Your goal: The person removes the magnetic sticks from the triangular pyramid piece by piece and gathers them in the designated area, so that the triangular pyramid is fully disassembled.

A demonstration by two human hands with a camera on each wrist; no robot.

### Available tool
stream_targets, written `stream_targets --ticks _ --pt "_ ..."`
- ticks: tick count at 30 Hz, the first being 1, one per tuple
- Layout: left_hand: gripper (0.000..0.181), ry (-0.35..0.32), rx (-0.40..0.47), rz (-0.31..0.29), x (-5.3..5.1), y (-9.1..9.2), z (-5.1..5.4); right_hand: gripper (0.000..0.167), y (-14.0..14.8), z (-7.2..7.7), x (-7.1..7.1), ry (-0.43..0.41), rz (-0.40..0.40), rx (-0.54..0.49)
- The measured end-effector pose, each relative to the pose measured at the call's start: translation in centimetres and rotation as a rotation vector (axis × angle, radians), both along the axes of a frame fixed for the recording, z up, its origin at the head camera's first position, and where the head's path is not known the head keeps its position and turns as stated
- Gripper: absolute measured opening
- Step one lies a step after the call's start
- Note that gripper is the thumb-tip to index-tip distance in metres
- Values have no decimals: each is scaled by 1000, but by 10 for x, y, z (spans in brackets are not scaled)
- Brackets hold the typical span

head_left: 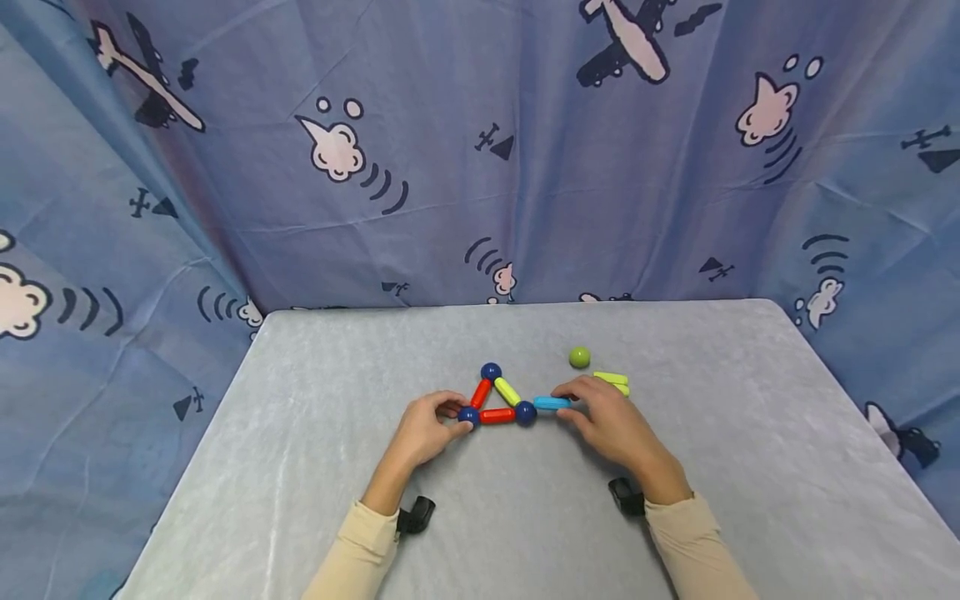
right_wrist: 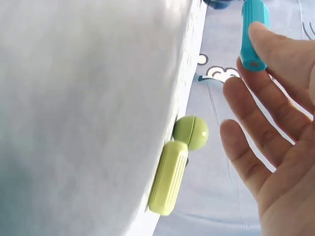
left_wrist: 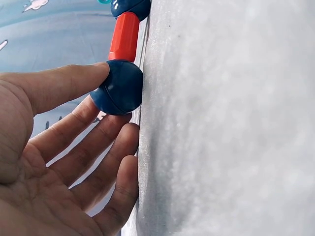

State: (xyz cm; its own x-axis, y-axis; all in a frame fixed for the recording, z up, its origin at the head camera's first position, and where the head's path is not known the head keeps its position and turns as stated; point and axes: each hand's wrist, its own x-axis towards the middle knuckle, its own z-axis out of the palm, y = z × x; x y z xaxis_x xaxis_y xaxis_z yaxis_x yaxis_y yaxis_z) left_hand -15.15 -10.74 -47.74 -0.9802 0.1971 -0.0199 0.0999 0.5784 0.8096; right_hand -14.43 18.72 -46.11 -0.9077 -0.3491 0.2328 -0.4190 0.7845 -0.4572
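A triangle of two red rods [head_left: 497, 416], a yellow-green rod [head_left: 507, 391] and dark blue balls [head_left: 491, 372] at its corners lies on the table. My left hand [head_left: 426, 427] pinches the near left ball [left_wrist: 120, 88] between thumb and fingers. A light blue rod [right_wrist: 255, 34] is pinched between the thumb and fingers of my right hand [head_left: 611, 421]. That rod points at the right corner ball [head_left: 526, 413], close to it; whether they touch I cannot tell.
A green ball [head_left: 580, 357] lies on the grey-covered table [head_left: 337, 500] behind my right hand. Loose yellow-green rods [head_left: 611, 378] lie beside that hand, partly hidden by it. A blue patterned curtain [head_left: 420, 167] hangs behind the table.
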Motion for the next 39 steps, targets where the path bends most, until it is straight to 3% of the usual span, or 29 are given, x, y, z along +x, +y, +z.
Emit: stream_targets --ticks 20,39 --pt "26 10 10 1 0 -1 1 29 45 -2 1 45 -26 -83" --pt "27 10 10 -9 0 -1 0 25 88 -4 -12 227 13 131"
